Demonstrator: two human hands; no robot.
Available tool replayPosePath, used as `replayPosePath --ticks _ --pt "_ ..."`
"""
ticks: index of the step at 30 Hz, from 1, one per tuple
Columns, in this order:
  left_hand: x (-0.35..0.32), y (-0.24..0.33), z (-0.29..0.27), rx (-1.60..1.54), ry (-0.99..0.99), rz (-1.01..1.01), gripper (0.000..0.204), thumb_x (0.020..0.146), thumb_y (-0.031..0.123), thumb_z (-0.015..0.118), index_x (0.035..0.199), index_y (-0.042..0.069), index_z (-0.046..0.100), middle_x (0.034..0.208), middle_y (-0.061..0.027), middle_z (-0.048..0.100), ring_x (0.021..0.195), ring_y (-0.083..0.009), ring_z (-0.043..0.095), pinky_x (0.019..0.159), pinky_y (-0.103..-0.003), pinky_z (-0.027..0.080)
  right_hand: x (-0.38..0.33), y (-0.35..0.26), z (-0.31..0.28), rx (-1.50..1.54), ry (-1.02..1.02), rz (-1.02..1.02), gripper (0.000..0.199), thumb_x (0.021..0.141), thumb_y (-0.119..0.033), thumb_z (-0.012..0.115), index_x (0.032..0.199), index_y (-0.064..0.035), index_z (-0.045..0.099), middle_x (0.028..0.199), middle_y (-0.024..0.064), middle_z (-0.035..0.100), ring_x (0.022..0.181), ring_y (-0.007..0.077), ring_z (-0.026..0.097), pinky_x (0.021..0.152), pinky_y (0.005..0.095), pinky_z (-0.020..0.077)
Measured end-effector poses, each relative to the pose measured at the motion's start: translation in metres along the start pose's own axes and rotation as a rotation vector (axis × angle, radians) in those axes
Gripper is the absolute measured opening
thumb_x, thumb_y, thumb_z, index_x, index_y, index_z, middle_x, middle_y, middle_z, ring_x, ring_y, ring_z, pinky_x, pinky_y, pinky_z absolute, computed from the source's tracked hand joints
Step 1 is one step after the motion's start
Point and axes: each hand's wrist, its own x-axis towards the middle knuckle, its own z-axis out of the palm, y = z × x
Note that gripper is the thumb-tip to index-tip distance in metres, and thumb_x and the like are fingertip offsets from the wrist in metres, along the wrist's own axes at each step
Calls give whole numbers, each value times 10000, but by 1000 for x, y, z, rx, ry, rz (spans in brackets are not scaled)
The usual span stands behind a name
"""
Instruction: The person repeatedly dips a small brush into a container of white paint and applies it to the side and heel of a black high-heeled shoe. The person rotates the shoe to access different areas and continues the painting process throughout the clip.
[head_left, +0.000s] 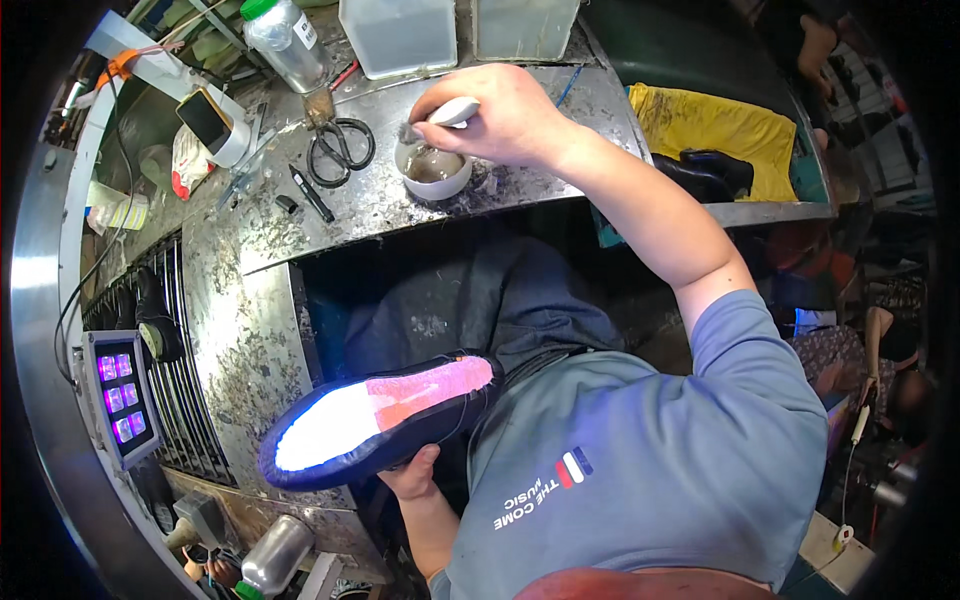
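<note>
My left hand [412, 474] is closed around a dark shoe upper [335, 478] from below. Its underside is turned up, glowing white toward the toe and pink toward the heel. Over the worktable, my right hand [515, 115] grips a white-handled brush [455, 111]. The brush's head dips toward a small white bowl [438, 188] of cloudy liquid, and my fingers partly hide it. Just left of the bowl lie black-handled scissors [341, 152] and a black marker pen [312, 194], with its cap beside it.
A lamp [123, 398] with lit purple panels stands at the left, near the shoe. Translucent bins [398, 38] and a green-capped bottle [286, 42] line the table's back. Rightward, dark shoes [705, 174] rest by a yellow cloth [715, 125]. Other people are at the far right.
</note>
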Motion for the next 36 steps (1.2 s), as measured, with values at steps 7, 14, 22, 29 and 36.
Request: replayPosePath --ticks 7,14,22,29,36 --pt "4 -1 -38 1089 -88 267 562 882 159 742 1370 -7 518 1282 -189 616 1152 -319 620 1002 -445 509 -25 17 -2 44 -56 61 209 843 -368 724 928 -180 752 863 72 732 836 292 703 737 401 568" --pt "76 86 53 1485 -164 871 451 963 265 647 1273 -32 511 1190 -298 642 1049 -446 672 899 -516 581 -32 15 -6 13 -167 112 231 848 -362 752 956 -159 776 905 53 747 845 265 712 764 361 561" --pt "78 115 41 1640 -393 911 291 988 102 558 1259 10 503 1247 -271 629 1094 -466 653 911 -555 572 -37 -28 -31 712 -150 71 290 874 -281 773 1043 -46 758 966 67 756 918 138 705 843 287 543" --pt "77 134 38 1779 -548 923 420 948 129 648 1323 35 484 1255 -281 637 1114 -442 665 954 -544 542 -40 -79 -38 1084 -268 -137 237 854 -227 760 951 -10 739 859 92 740 808 171 708 729 303 548" --pt "77 139 45 1777 -589 905 319 972 71 594 1275 48 495 1268 -259 629 1116 -454 651 934 -560 541 -31 -99 -31 1095 -275 -215 227 809 -237 759 872 -20 734 797 111 728 736 226 715 672 330 554"
